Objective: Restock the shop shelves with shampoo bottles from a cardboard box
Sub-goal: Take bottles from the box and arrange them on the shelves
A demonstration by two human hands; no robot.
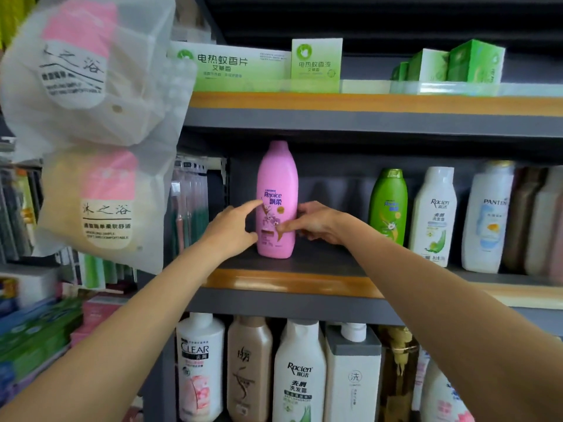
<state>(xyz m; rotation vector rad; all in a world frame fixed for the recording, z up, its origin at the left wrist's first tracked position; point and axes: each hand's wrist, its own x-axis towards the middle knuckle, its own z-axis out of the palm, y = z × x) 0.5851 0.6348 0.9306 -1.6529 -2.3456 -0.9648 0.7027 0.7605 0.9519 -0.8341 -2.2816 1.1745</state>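
A pink Rejoice shampoo bottle (pixel 277 178) stands upright on the middle shelf (pixel 292 286), left of an empty stretch of that shelf. My right hand (pixel 316 222) grips its lower right side, thumb across the front label and fingers behind. My left hand (pixel 231 226) touches its left side, with the index finger stretched onto the label and the thumb at the lower left edge. No cardboard box is in view.
To the right on the same shelf stand a green bottle (pixel 388 205), a white Raclen bottle (pixel 434 214) and a Pantene bottle (pixel 487 217). The lower shelf holds several large bottles (pixel 300 373). Green boxes (pixel 315 63) sit above. Plastic-bagged goods (pixel 91 71) hang at left.
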